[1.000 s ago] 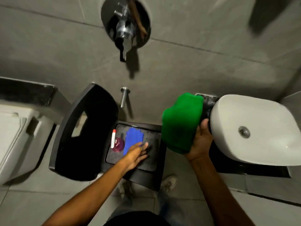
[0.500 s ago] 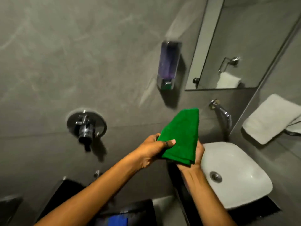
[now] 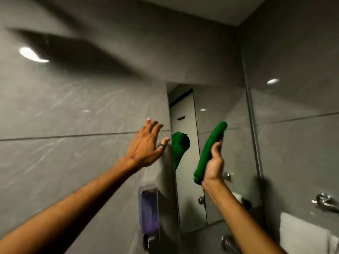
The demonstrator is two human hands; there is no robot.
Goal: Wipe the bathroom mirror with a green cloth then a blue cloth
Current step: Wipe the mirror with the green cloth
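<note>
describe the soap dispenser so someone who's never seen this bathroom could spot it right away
Start at the tall mirror on the grey tiled wall. Just left of its lower edge, below the open left hand, hangs the soap dispenser. It is the only purple, see-through box on the wall.

mirror (image 3: 216,180) on wall, near right corner | soap dispenser (image 3: 149,215) on wall, left of mirror's lower edge | cloth (image 3: 209,153) in right hand (image 3: 213,165), before mirror | left hand (image 3: 146,145) beside mirror's left edge | towel (image 3: 308,233) lower right
</note>
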